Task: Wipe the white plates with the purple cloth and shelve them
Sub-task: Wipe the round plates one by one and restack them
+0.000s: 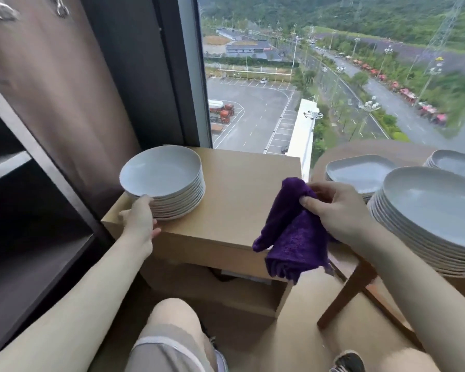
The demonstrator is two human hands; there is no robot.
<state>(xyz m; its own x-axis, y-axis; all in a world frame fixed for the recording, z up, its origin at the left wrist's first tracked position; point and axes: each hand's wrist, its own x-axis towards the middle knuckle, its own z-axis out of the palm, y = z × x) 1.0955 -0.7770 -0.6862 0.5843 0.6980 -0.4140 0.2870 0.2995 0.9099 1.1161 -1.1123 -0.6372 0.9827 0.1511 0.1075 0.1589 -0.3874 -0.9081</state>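
Note:
A stack of round white plates (163, 174) stands on a cardboard box (236, 200). My left hand (140, 218) grips the near rim of the top plate, which is tilted up off the stack. To the right, my right hand (341, 210) pinches the purple cloth (293, 237), which hangs down over the box's front corner. Three more stacks of white plates sit on a round wooden table at the right: a large near stack (435, 213), a squarish stack (360, 171) behind it, and one at the far right (457, 162).
A dark open shelf unit (24, 210) stands at the left, its compartments in shadow. A brown curtain (65, 89) hangs behind it beside a tall window. More cardboard boxes (226, 296) lie below the top one. The table's wooden legs (346, 294) angle down near my knee.

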